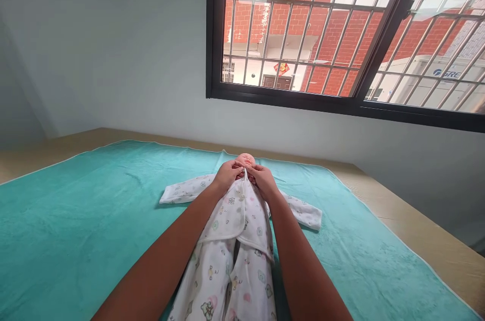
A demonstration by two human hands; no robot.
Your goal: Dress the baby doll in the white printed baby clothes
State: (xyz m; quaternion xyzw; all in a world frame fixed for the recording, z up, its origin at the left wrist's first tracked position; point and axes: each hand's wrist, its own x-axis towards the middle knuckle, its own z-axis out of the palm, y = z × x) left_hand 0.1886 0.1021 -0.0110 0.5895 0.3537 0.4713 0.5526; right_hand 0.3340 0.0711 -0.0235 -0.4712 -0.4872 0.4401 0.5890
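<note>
A baby doll [247,158] lies on its back with its head toward the wall. It wears a white printed baby jacket [231,212] with sleeves spread to both sides, and matching printed trousers [212,280]. At the neck, my left hand [229,173] pinches one side of the jacket's collar. Opposite it, my right hand [262,178] pinches the other side, close under the doll's chin. The jacket's front edges meet along the middle below my fingers. Whether a fastener is between my fingertips is too small to tell.
A turquoise blanket [94,220] with a pale edge lies beneath the doll. It covers most of a light wooden surface [409,230]. A grey wall [113,48] stands behind, with a dark-framed barred window [284,93] at the upper right.
</note>
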